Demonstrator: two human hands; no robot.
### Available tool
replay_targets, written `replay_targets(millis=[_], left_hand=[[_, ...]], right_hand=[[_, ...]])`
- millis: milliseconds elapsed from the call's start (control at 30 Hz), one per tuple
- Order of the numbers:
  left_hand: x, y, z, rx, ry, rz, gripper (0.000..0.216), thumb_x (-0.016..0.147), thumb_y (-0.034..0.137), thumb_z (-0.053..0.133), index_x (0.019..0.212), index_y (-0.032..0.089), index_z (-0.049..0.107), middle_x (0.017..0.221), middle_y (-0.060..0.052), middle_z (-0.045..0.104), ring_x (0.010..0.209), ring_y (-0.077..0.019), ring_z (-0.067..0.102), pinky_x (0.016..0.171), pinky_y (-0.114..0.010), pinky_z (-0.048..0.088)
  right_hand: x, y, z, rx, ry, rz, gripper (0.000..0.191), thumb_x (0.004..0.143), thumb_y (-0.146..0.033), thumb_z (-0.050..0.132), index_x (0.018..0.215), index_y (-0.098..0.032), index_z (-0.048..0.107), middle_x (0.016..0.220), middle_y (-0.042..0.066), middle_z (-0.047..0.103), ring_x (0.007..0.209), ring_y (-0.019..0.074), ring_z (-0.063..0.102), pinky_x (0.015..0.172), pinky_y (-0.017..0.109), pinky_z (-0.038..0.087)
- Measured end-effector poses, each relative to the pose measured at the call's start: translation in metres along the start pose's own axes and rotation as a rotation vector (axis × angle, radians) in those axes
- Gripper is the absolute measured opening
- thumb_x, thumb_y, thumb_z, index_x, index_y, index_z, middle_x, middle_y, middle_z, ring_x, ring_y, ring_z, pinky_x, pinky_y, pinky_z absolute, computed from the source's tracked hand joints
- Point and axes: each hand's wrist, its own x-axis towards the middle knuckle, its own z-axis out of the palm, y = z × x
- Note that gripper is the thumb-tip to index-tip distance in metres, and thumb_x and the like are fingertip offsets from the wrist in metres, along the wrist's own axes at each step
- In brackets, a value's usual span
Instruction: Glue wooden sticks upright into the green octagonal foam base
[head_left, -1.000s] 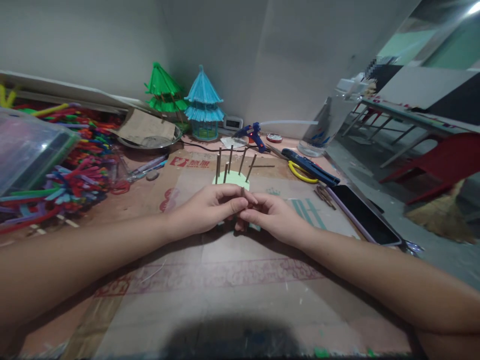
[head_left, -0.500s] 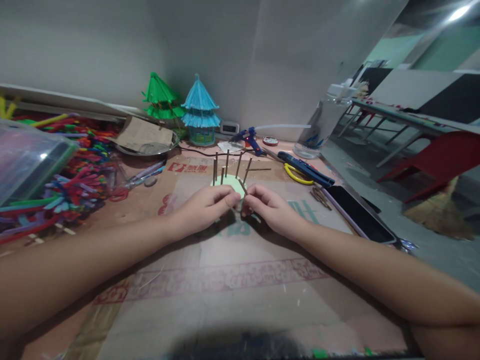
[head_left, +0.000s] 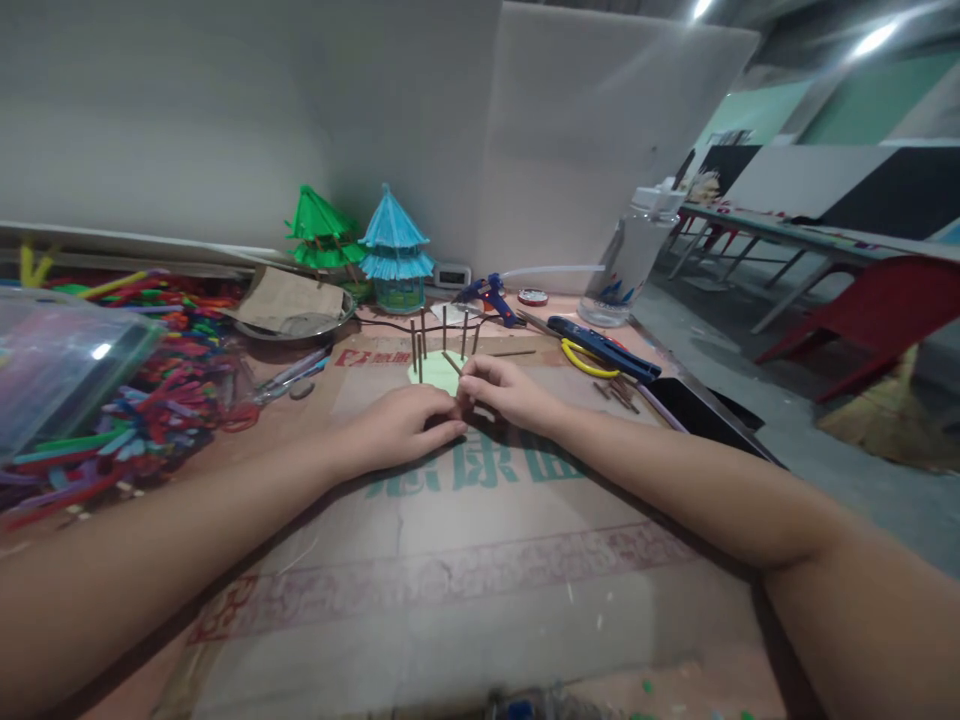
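Observation:
A pale green disc (head_left: pixel 425 377) lies on the cardboard, with several thin brown sticks (head_left: pixel 445 330) standing upright around its rim. My left hand (head_left: pixel 401 425) is closed at the disc's near edge, thumb and fingers together; its fingertips partly hide that edge. My right hand (head_left: pixel 510 395) pinches a short brown stick (head_left: pixel 451 363), which leans to the left over the near right part of the disc. The stick's lower end is hidden by my fingers.
Behind stand a green (head_left: pixel 321 230) and a blue (head_left: pixel 395 250) pipe-cleaner pavilion and a glue gun (head_left: pixel 491 298). To the right are yellow-handled scissors (head_left: pixel 589 362), a blue tool (head_left: pixel 604 345), loose sticks (head_left: pixel 619 392), a phone (head_left: pixel 709 420) and a clear bottle (head_left: pixel 626 260). Pipe cleaners (head_left: pixel 180 370) pile up at left.
The whole view has shifted, so the wall shows more and the table things sit differently. Both hands stay by the disc; the stick in my right hand leans further left.

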Motion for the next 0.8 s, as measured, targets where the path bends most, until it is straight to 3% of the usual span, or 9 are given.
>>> replay_targets(millis=[233, 467, 567, 667, 800], left_hand=[[-0.001, -0.004, 0.000, 0.020, -0.024, -0.066, 0.033, 0.099, 0.041, 0.049, 0.082, 0.018, 0.064, 0.080, -0.005, 0.070, 0.074, -0.0201, 0.063, 0.066, -0.028, 0.040], [-0.004, -0.004, 0.003, 0.103, 0.044, -0.012, 0.032, 0.100, 0.039, 0.051, 0.081, 0.018, 0.065, 0.078, -0.005, 0.070, 0.071, -0.0185, 0.063, 0.064, -0.028, 0.041], [-0.008, 0.002, -0.001, 0.172, 0.243, 0.076, 0.030, 0.101, 0.034, 0.051, 0.079, 0.018, 0.063, 0.073, -0.003, 0.066, 0.068, -0.0170, 0.060, 0.063, -0.028, 0.042], [-0.012, 0.011, -0.004, 0.275, 0.464, 0.240, 0.018, 0.102, 0.026, 0.053, 0.095, 0.017, 0.067, 0.091, -0.008, 0.070, 0.086, -0.0198, 0.064, 0.077, -0.031, 0.050], [-0.015, 0.016, -0.005, 0.422, 0.441, 0.430, 0.027, 0.103, 0.015, 0.050, 0.127, 0.018, 0.061, 0.116, -0.011, 0.072, 0.104, -0.0216, 0.065, 0.091, -0.036, 0.053]], right_hand=[[0.005, 0.001, 0.002, -0.005, -0.007, 0.028, 0.028, 0.089, -0.042, 0.067, 0.083, -0.019, 0.054, 0.070, -0.002, 0.064, 0.064, 0.0110, 0.058, 0.061, 0.022, 0.046], [-0.018, -0.018, -0.008, -0.156, -0.046, 0.124, 0.026, 0.090, -0.041, 0.064, 0.082, -0.018, 0.057, 0.072, 0.000, 0.064, 0.064, 0.0114, 0.057, 0.060, 0.023, 0.044], [-0.027, -0.025, -0.008, -0.294, 0.005, 0.142, 0.027, 0.093, -0.040, 0.058, 0.075, -0.019, 0.053, 0.064, -0.003, 0.056, 0.058, 0.0110, 0.049, 0.056, 0.024, 0.038], [-0.029, -0.031, -0.003, -0.504, 0.002, 0.115, 0.027, 0.091, -0.031, 0.055, 0.067, -0.020, 0.051, 0.061, -0.004, 0.050, 0.061, 0.0118, 0.046, 0.059, 0.026, 0.034], [-0.027, -0.039, 0.006, -0.558, -0.087, 0.096, 0.012, 0.083, -0.016, 0.055, 0.073, -0.018, 0.061, 0.070, -0.001, 0.060, 0.070, 0.0139, 0.054, 0.066, 0.027, 0.038]])
